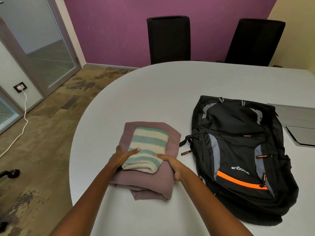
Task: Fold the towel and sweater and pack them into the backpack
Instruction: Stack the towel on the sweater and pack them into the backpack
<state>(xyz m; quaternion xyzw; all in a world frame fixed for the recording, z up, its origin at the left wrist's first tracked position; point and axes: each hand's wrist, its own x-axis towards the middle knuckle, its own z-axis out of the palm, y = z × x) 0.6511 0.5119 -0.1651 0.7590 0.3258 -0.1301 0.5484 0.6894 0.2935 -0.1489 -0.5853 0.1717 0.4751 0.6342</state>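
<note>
From the head camera, the towel (148,145) is folded into a thick, soft block with broad teal and cream stripes. Its rolled edge faces the person. It lies on top of the sweater (153,184), a plain mauve knit folded flat into a wider rectangle, and both rest on the pale rounded table (153,91).

The stack sits directly between the two hands. The left hand (119,157) holds the towel's left side with its thumb laid across the top stripes; its fingers are mostly out of sight beside the fold. The right hand (173,166) touches the towel's near right corner with its thumb, and its fingers curl down over the sweater's right edge.

Just to the right of the right hand, apart from the stack, the backpack (238,150) lies flat on the table. It is black with grey panels, an orange strip (238,180) and small orange zip pulls. White lettering (240,169) on its front is upside down from here and appears to read "provogue".

Beyond the hands, past the table's far edge, stand two black chairs (168,40).
</note>
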